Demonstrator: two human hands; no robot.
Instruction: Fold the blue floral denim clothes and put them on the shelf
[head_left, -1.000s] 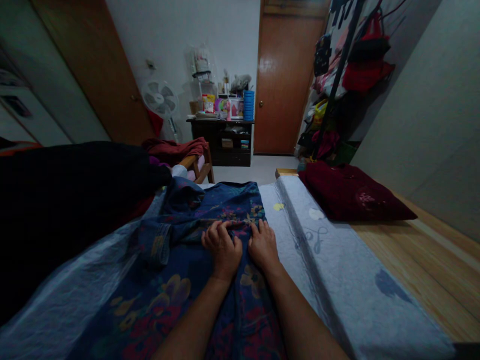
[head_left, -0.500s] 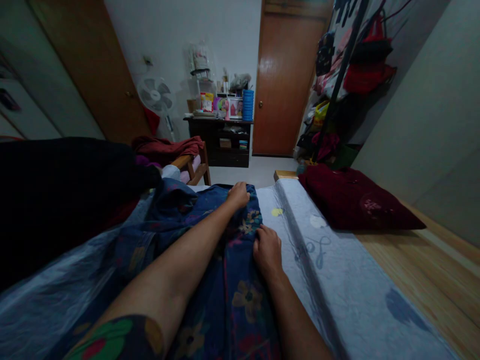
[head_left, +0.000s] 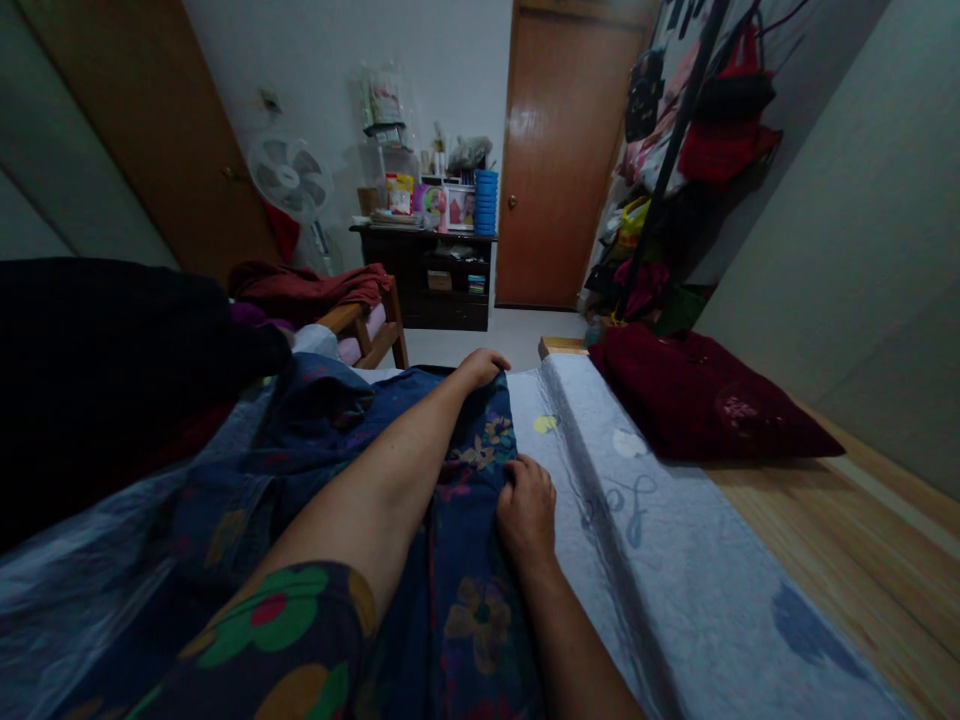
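Note:
A dark blue denim garment (head_left: 480,545) with printed flowers lies spread over the bed in front of me; its exact kind I cannot tell. My left hand (head_left: 482,370) reaches across to its far right corner, fingers bent over the edge. Along the right edge, nearer to me, my right hand (head_left: 529,505) has its thumb and curled fingers closed on the cloth. My left forearm and flowered sleeve (head_left: 292,640) cover part of the garment.
The bed has a pale patterned sheet (head_left: 667,560). A folded maroon garment (head_left: 705,395) lies on the wooden ledge (head_left: 840,520) at right. Black cloth (head_left: 112,380) is heaped at left. Beyond stand a wooden chair (head_left: 390,335), a fan (head_left: 289,178) and a dark cabinet (head_left: 416,260).
My left hand has shifted slightly along the far edge to the garment's corner. My right hand stays at the right edge. The view has turned a little to the right.

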